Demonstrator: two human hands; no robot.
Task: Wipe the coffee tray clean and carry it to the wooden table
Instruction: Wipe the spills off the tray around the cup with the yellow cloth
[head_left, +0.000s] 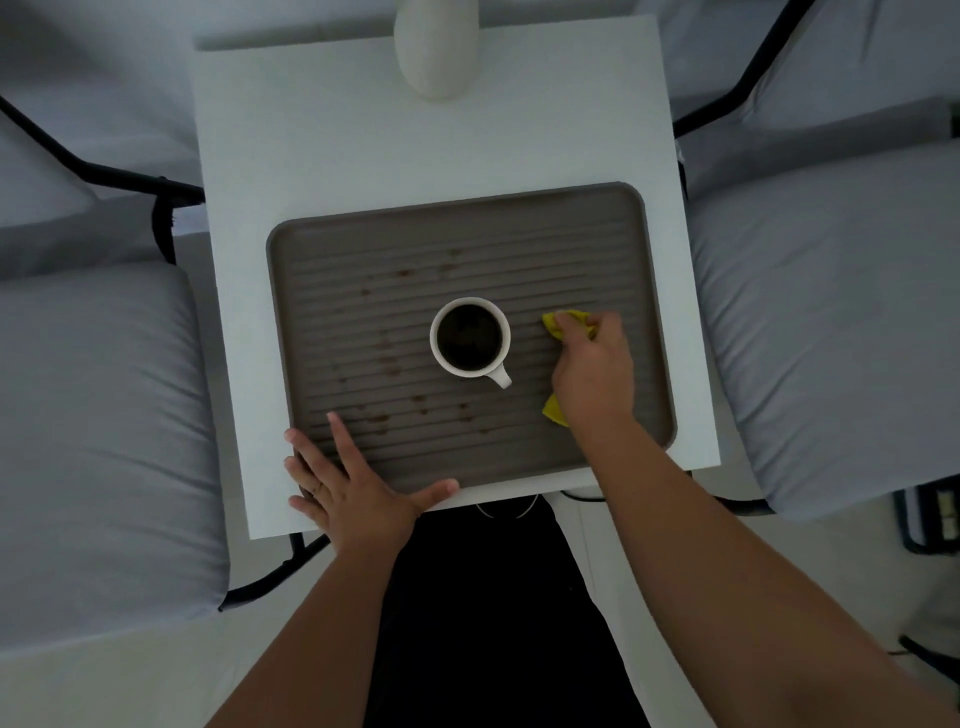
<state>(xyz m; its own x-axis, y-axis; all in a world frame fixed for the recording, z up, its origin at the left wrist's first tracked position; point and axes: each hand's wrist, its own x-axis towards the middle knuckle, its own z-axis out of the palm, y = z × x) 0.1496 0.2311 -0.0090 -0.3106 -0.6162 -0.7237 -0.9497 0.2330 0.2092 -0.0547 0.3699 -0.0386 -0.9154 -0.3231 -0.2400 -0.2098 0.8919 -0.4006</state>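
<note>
A brown ribbed tray (582, 234) lies on a white side table (332, 135). A white cup of dark coffee (470, 338) stands at the tray's middle, its handle towards me. Brown coffee spots (387, 358) dot the ribs left of and below the cup. My right hand (595, 371) presses a yellow cloth (563, 323) onto the tray's right part, fingers closed over it. My left hand (348, 486) lies flat with spread fingers on the tray's near left corner.
A pale vase (436, 47) stands at the table's far edge. Grey cushioned chairs with black frames flank the table: one on the left (98, 415), one on the right (831, 322). My dark trousers (493, 623) show below the table's near edge.
</note>
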